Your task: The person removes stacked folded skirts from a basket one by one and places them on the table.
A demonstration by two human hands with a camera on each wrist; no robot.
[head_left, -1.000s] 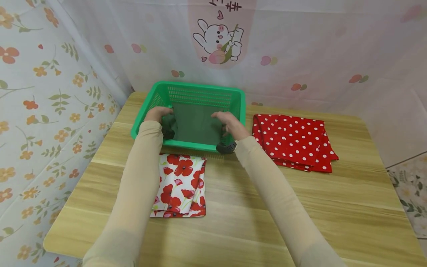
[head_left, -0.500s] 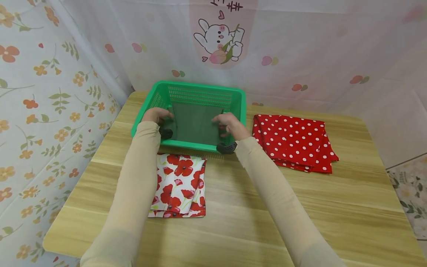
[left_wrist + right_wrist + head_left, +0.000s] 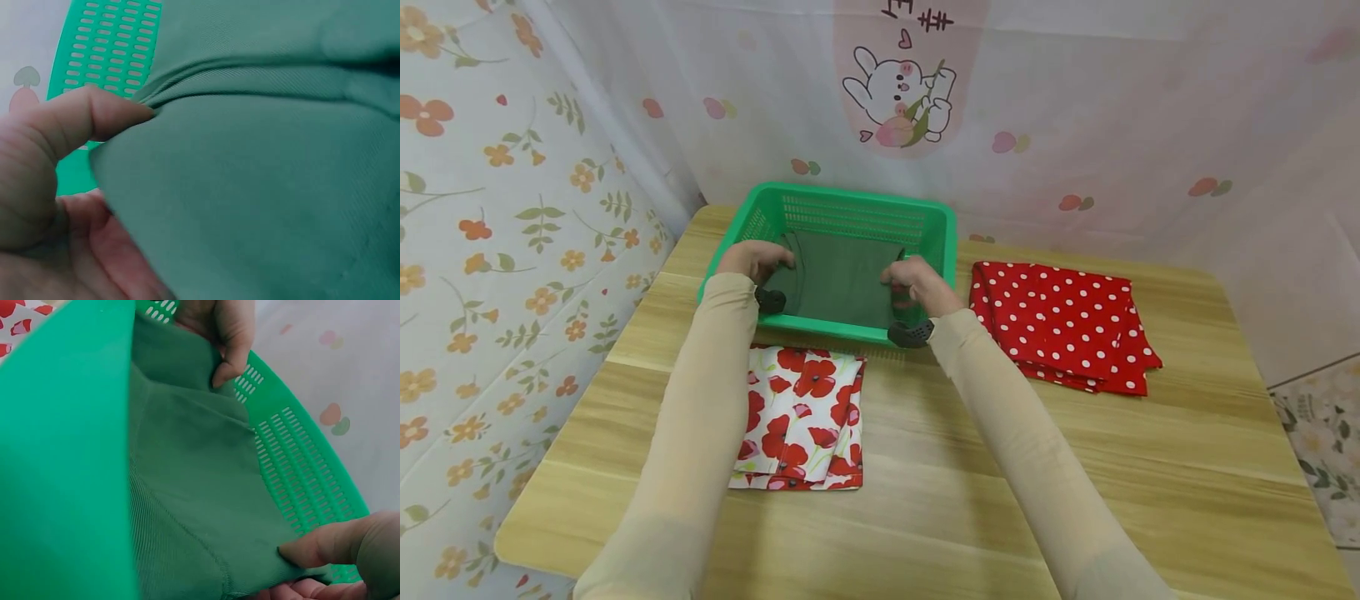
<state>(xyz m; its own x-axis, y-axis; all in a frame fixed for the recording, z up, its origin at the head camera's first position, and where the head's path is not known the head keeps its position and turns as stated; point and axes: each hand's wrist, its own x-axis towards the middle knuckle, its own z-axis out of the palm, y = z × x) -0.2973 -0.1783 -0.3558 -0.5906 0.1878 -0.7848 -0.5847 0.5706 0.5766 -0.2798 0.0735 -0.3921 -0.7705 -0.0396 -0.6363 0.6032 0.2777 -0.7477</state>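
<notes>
A dark green folded cloth lies inside a green plastic basket with slotted walls. At the cloth's left side, my left hand pinches its edge. In the left wrist view the thumb of that hand presses on top beside a raised fold, with the other fingers beneath the cloth. My right hand pinches the opposite side near the basket's right wall. The right wrist view shows this hand's thumb on the upper face of the cloth and its fingers partly hidden underneath.
A folded white cloth with red poppies lies on the wooden table in front of the basket. To the right is a folded red polka-dot cloth. A printed curtain hangs right behind the basket, and another along the left.
Both hands' fingers have closed in on the green cloth's sides. A raised fold now shows along its left edge. The basket and the other two cloths stay in place.
</notes>
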